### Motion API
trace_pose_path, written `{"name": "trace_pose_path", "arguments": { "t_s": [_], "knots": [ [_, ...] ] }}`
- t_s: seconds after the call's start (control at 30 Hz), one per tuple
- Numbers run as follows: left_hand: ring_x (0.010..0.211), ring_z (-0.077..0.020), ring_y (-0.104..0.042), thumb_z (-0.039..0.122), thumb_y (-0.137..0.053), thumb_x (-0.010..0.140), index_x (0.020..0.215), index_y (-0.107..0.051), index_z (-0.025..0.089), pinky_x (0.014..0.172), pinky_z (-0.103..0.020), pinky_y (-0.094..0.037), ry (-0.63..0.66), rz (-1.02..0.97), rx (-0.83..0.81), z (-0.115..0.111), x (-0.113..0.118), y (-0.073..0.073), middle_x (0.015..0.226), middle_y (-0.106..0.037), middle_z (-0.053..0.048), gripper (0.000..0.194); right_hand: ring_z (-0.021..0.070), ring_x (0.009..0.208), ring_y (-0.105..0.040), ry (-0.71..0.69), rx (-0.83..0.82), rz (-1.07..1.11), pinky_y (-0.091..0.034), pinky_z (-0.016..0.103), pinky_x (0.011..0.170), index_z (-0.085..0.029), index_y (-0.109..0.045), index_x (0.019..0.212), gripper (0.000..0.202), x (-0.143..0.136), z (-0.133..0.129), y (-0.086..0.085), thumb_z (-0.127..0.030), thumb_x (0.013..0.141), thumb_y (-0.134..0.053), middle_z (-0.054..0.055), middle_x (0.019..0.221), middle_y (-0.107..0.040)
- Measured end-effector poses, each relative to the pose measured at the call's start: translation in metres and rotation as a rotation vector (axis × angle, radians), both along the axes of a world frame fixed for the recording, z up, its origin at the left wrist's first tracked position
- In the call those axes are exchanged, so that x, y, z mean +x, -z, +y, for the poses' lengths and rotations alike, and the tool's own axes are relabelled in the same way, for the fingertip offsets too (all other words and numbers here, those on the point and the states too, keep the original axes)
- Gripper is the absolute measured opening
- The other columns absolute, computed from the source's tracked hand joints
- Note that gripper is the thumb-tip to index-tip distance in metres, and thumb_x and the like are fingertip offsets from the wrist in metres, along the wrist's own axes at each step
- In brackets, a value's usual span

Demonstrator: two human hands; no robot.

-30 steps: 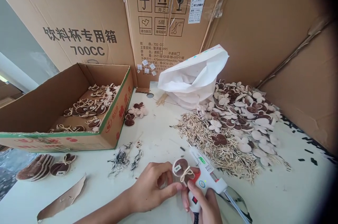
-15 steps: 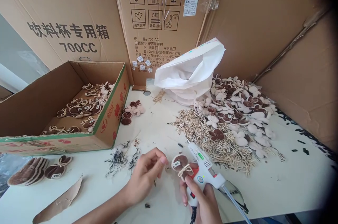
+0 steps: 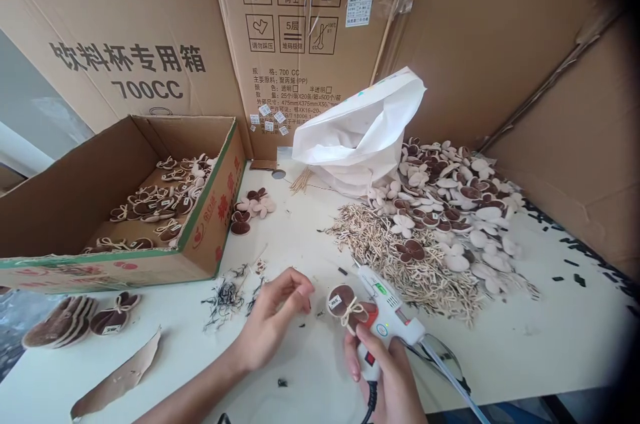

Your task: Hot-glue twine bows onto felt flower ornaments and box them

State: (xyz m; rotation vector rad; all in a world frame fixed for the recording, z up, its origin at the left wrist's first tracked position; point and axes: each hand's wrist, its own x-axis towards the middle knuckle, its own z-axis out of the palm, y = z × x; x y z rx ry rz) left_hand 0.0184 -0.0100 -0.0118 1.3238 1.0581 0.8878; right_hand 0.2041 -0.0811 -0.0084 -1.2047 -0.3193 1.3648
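Observation:
My right hand (image 3: 387, 371) is closed round a white hot glue gun (image 3: 393, 314), whose nozzle points up and away. The same hand's thumb pins a brown padded piece (image 3: 341, 299) against the gun; this piece bears a small white label and a cream cord bow. My left hand (image 3: 275, 317) hovers just left of it, fingers curled and thumb against them. Whatever may be between those fingertips is too small to make out. Dark thread scraps (image 3: 225, 301) lie left of my left hand. A labelled brown piece with a bow (image 3: 114, 316) rests at the left.
An open cardboard box (image 3: 200, 227) at left holds several bowed pieces. Stacked brown pieces (image 3: 60, 324) sit in front of it. At right are a heap of cord bows (image 3: 400, 264), padded flower pieces (image 3: 450, 191) and a white bag (image 3: 345, 151). Glasses (image 3: 445, 357) lie behind the gun.
The view has shifted slightly. My right hand still grips the glue gun and the brown piece, and the piece is turned a little. My left hand stays near it, fingers curled.

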Motion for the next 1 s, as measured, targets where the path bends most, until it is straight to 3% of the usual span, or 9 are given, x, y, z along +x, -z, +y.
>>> {"name": "trace_pose_path", "arguments": {
  "t_s": [0.1, 0.27, 0.47, 0.63, 0.8, 1.0],
  "knots": [
    [0.079, -0.0196, -0.059, 0.062, -0.056, 0.109, 0.106, -0.07, 0.018, 0.073, -0.03, -0.047, 0.152, -0.048, -0.048, -0.003, 0.004, -0.001, 0.088, -0.067, -0.005, 0.047, 0.0115, 0.048, -0.048, -0.035, 0.012, -0.022, -0.042, 0.026, 0.053, -0.019, -0.076, 0.095, 0.039, 0.0, -0.002, 0.003, -0.049, 0.08, -0.097, 0.002, 0.07, -0.074],
    [0.073, -0.0163, -0.051, 0.062, -0.058, 0.108, 0.091, -0.068, 0.017, 0.069, -0.028, -0.039, 0.228, 0.021, -0.014, -0.006, 0.003, -0.002, 0.081, -0.066, -0.004, 0.049, 0.0107, 0.047, -0.051, -0.078, 0.014, -0.03, -0.041, 0.024, 0.053, -0.02, -0.076, 0.092, 0.042, 0.0, -0.006, 0.008, -0.05, 0.076, -0.1, 0.0, 0.065, -0.071],
    [0.067, -0.0138, -0.037, 0.059, -0.054, 0.111, 0.078, -0.056, 0.019, 0.062, -0.027, -0.029, 0.275, 0.122, 0.046, -0.006, 0.003, 0.002, 0.07, -0.052, 0.001, 0.052, 0.0132, 0.048, -0.051, -0.053, 0.008, -0.041, -0.042, 0.027, 0.052, -0.021, -0.075, 0.093, 0.043, 0.0, -0.004, 0.006, -0.051, 0.075, -0.1, 0.0, 0.065, -0.071],
    [0.068, -0.0148, -0.038, 0.063, -0.052, 0.111, 0.08, -0.054, 0.02, 0.062, -0.027, -0.03, 0.219, 0.126, 0.043, -0.007, 0.005, 0.005, 0.072, -0.051, 0.001, 0.053, 0.0165, 0.051, -0.053, -0.036, 0.013, -0.009, -0.043, 0.028, 0.051, -0.022, -0.073, 0.094, 0.043, 0.002, -0.002, 0.004, -0.049, 0.073, -0.101, -0.001, 0.06, -0.066],
    [0.075, -0.0176, -0.05, 0.066, -0.051, 0.11, 0.084, -0.055, 0.021, 0.066, -0.027, -0.039, 0.089, -0.055, -0.019, -0.002, 0.004, 0.007, 0.085, -0.065, -0.005, 0.052, 0.0126, 0.046, -0.046, -0.036, 0.052, -0.026, -0.042, 0.028, 0.048, -0.022, -0.075, 0.104, 0.039, 0.002, 0.001, 0.011, -0.047, 0.083, -0.094, 0.001, 0.07, -0.071],
    [0.064, -0.0112, -0.042, 0.066, -0.057, 0.108, 0.092, -0.063, 0.018, 0.063, -0.025, -0.041, -0.018, -0.165, -0.063, 0.007, 0.0, 0.001, 0.097, -0.073, -0.008, 0.051, 0.0109, 0.046, -0.049, -0.041, 0.117, 0.036, -0.038, 0.025, 0.048, -0.023, -0.072, 0.107, 0.043, 0.001, 0.004, 0.015, -0.048, 0.081, -0.096, -0.001, 0.072, -0.069]
  ]
}}
